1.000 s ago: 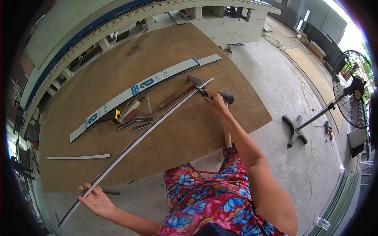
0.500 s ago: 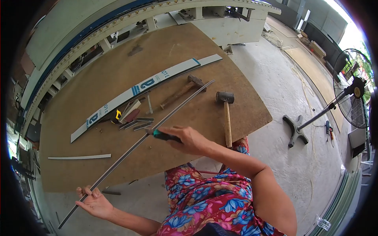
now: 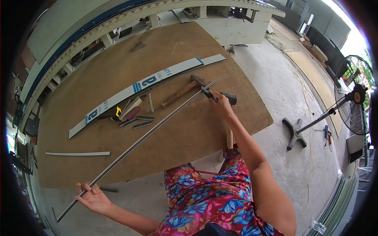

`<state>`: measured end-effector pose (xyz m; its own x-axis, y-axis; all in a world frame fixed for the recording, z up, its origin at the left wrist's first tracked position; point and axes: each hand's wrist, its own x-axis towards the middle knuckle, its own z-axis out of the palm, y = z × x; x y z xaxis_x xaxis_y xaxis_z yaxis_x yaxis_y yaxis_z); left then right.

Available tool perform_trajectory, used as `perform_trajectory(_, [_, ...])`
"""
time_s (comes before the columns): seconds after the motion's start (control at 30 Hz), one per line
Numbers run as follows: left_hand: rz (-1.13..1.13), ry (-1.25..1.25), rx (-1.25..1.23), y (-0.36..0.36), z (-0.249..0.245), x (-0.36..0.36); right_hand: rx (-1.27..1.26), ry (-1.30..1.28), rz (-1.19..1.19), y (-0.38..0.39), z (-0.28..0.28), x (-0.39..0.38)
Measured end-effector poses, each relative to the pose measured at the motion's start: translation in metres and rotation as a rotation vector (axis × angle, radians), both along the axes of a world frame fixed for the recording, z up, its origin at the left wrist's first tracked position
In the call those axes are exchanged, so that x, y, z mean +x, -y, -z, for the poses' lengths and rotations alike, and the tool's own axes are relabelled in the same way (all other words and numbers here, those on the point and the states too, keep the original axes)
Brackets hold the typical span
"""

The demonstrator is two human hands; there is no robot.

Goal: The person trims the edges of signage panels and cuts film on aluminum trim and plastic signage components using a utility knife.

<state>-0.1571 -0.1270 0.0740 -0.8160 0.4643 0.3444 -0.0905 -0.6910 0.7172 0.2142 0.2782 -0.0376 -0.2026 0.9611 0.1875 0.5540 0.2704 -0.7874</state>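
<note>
A long, thin dark-and-silver strip slants across the table from lower left to upper right. My left hand pinches it near its lower end, beyond the table's front edge. Near the strip's far end, my right hand is closed round a tool with a green-and-black handle, its tip right at the strip. A wooden-handled hammer lies just left of that end. Beneath my right hand and forearm is a black-headed mallet, partly hidden by them.
Long white panels with blue print lie across the brown table. A yellow tape measure and several short cut pieces sit before them. A narrow white strip is at left. A standing fan stands right; a large machine lines the back.
My right hand has moved with the tool up and right along the strip, from its middle to near its far end. My left hand keeps its pinch near the lower end.
</note>
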Motion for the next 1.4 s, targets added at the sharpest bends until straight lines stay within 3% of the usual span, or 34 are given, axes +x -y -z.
perform_trajectory(0.2, [-0.031,0.078,-0.033,-0.011,0.001,0.008,0.071,0.032,0.034,0.013,-0.01,-0.014])
perform_trajectory(0.3, [-0.035,0.12,0.01,-0.016,0.002,0.012,0.227,-0.09,-0.218,0.051,-0.021,-0.037])
perform_trajectory(0.4, [0.054,0.059,0.071,-0.019,0.001,0.012,0.037,-0.058,-0.405,0.103,-0.068,-0.058])
perform_trajectory(0.5, [0.052,0.032,0.064,-0.018,-0.002,0.015,0.152,-0.138,-0.388,0.084,-0.041,-0.059])
perform_trajectory(0.57, [0.008,0.069,0.051,-0.021,-0.005,0.021,0.267,-0.026,-0.246,0.047,-0.014,-0.041])
perform_trajectory(0.63, [-0.013,0.089,0.046,-0.02,-0.005,0.022,0.025,0.166,-0.016,0.039,-0.034,-0.023])
perform_trajectory(0.73, [-0.032,0.09,0.052,-0.023,-0.003,0.024,0.146,0.105,0.085,0.019,-0.015,0.0])
perform_trajectory(0.8, [-0.058,0.094,0.059,-0.026,-0.011,0.029,0.114,0.035,-0.052,0.041,-0.043,-0.013])
perform_trajectory(0.9, [-0.047,-0.044,0.06,-0.029,-0.03,0.039,0.435,0.022,-0.313,0.084,-0.09,-0.046])
perform_trajectory(0.97, [-0.019,-0.112,0.082,-0.03,-0.044,0.049,0.387,0.094,-0.373,0.109,-0.117,-0.064])
perform_trajectory(1.17, [-0.015,-0.346,0.145,-0.028,-0.078,0.071,0.418,0.091,-0.439,0.115,-0.119,-0.092])
perform_trajectory(1.27, [0.125,-0.411,0.235,-0.021,-0.083,0.067,0.579,0.083,-0.434,0.11,-0.131,-0.093])
perform_trajectory(1.37, [-0.247,-0.292,0.157,-0.041,-0.11,0.094,0.619,0.082,-0.361,0.099,-0.149,-0.095])
perform_trajectory(1.4, [-0.233,-0.333,0.109,-0.037,-0.099,0.083,0.633,0.071,-0.325,0.096,-0.162,-0.095])
